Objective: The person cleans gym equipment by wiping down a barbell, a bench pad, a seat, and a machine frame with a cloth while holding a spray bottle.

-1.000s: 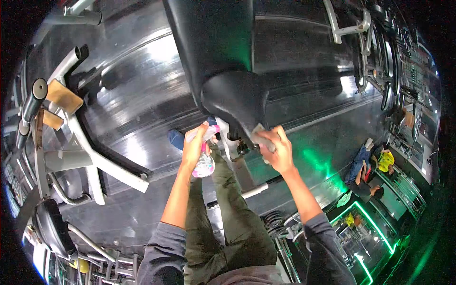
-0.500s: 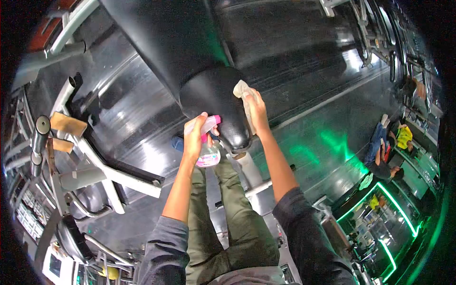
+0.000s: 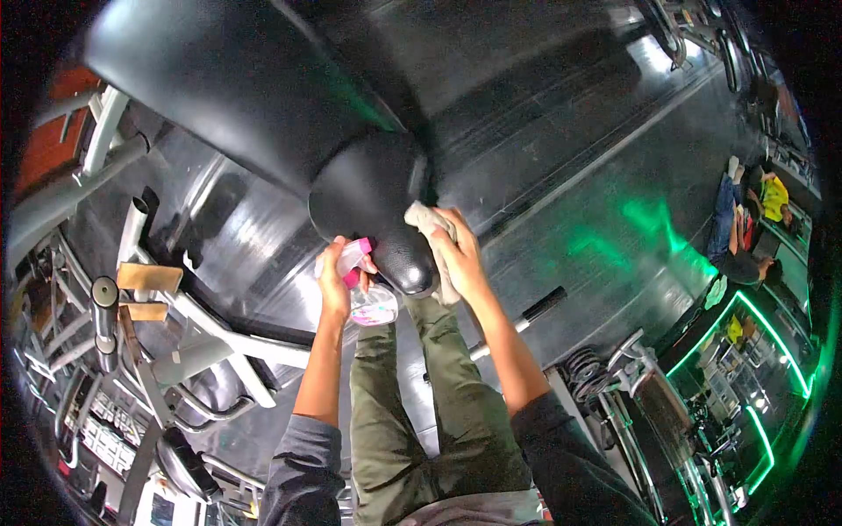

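Observation:
My left hand [image 3: 334,279] is closed around a clear spray bottle [image 3: 375,309] with a pink and white trigger head. Some fingers curl behind the bottle's neck. A pale, crumpled cloth [image 3: 424,218] is in my right hand [image 3: 459,254], pressed against the right side of a black padded seat [image 3: 386,219]. The seat narrows to a rounded, glossy front end between my two hands. Behind it rises a long, wide black backrest [image 3: 246,88].
Metal gym frames [image 3: 210,351] with tan pads [image 3: 149,277] stand at the left. Weight plates [image 3: 586,373] on a machine are at the lower right. A person [image 3: 730,230] lies or sits farther right, near green-lit mirrors [image 3: 745,351]. Dark flooring [image 3: 561,149] runs between.
My view has turned, and the backrest now slants to the upper left. The cloth and my right hand have moved down along the seat's side. The spray bottle stays in my left hand.

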